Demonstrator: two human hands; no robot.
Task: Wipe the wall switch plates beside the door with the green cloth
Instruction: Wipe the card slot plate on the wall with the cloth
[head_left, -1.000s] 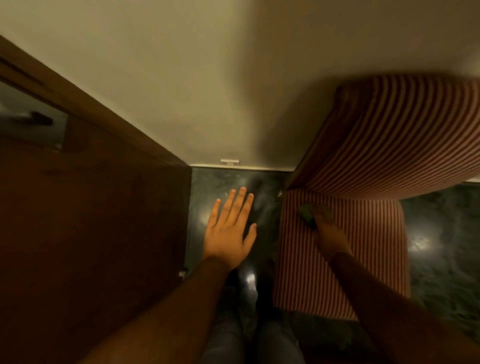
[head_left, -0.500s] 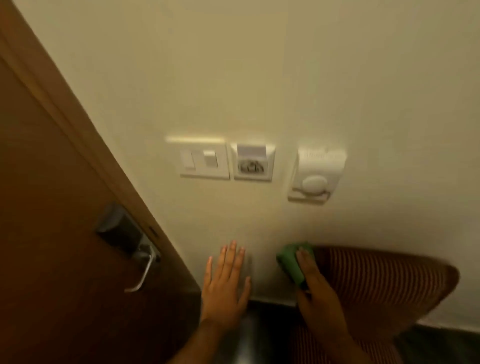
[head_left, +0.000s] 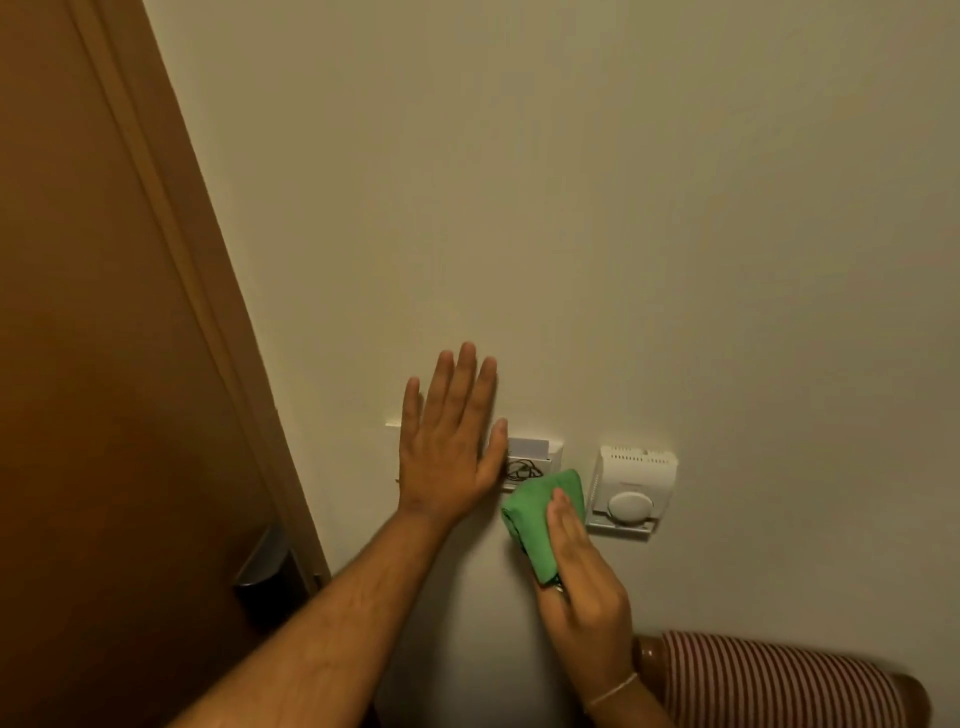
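Note:
My left hand (head_left: 452, 447) lies flat and open on the cream wall, covering most of the left switch plate (head_left: 392, 424), of which only the top left corner shows. Just right of it is the white key-card holder plate (head_left: 535, 457), with a card in its slot. My right hand (head_left: 582, 566) holds the folded green cloth (head_left: 540, 519) against the wall at the lower edge of that plate. Further right sits a white thermostat (head_left: 631, 491) with a round dial.
A brown wooden door (head_left: 104, 364) with its frame fills the left side; its metal handle and lock (head_left: 262, 571) sit low beside my left forearm. A red-and-white striped chair back (head_left: 769, 680) stands below right, close to my right wrist.
The view rose from the floor and chair to the wall. Both hands moved up: the left now covers the left switch plate, the right brought the cloth up to the card-holder plate.

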